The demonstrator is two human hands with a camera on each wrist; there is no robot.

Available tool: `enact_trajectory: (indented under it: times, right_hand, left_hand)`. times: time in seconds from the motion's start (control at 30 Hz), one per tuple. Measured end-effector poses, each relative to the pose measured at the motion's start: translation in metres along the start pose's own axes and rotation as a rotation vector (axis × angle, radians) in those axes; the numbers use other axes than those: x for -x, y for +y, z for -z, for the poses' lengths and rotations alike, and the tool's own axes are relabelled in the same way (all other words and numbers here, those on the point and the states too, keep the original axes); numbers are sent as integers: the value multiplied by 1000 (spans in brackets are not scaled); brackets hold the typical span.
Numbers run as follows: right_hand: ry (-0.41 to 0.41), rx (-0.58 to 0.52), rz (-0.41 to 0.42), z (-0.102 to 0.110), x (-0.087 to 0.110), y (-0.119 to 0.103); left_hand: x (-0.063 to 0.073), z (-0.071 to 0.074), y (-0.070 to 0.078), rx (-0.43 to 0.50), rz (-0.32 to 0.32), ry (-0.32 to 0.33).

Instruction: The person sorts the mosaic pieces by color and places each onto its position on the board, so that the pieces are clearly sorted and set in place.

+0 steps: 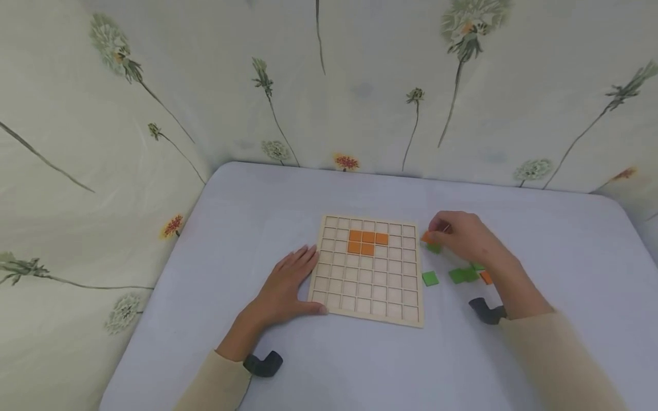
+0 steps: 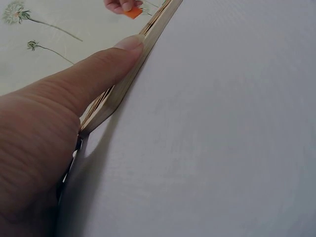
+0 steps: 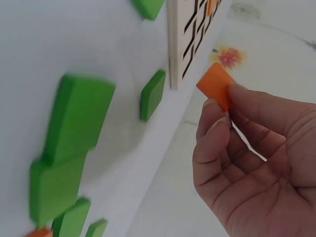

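Tile of orange [image 3: 216, 86] sits between the thumb and fingertips of the right hand [image 1: 465, 237], pinched near its edge and lifted off the table [image 1: 216, 228], just beyond the far right part of the board [image 1: 367, 285]. The grip looks slight, so a small slip of the thumb could let it drop. A green tile [image 1: 434, 249] lies just under those fingers and could be nudged if the hand dips.

The left hand [image 1: 288, 282] is well apart from the right, fingers spread along the board's near-left side, thumb against its corner, pinching nothing. It seems to steady the board; should it push sideways, the board could slide and jolt the five orange squares [image 1: 368, 237] lying in its cells, between the hands. Setting a piece down askew could likewise leave it perched on a cell's rim.

Nearer the person than the right fingers, by the forearm, lie overlapping green pieces [image 1: 464, 275] and a loose orange piece [image 1: 486, 277]. The black wrist piece [image 1: 487, 311] hangs close by and might sweep them aside if the arm drops.
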State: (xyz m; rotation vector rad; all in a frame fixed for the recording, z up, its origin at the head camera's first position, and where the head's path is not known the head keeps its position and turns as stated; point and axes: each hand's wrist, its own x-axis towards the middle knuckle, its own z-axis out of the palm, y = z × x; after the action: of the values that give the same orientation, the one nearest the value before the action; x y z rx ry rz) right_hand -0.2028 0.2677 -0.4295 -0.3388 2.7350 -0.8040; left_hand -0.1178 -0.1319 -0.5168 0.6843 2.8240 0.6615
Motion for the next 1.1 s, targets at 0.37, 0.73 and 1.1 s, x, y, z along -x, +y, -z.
enact_trajectory:
  times: [0.37, 0.73, 1.1]
  right_hand:
    - [-16, -2, 67, -29, -40, -24]
    - [-33, 41, 47, -41, -50, -30]
    - [10, 79, 65, -51, -47, -35]
  left_hand:
    - [1, 0, -1, 15, 6, -7]
    - [0, 0, -3, 7, 2, 8]
    - [0, 0, -2, -1, 2, 5]
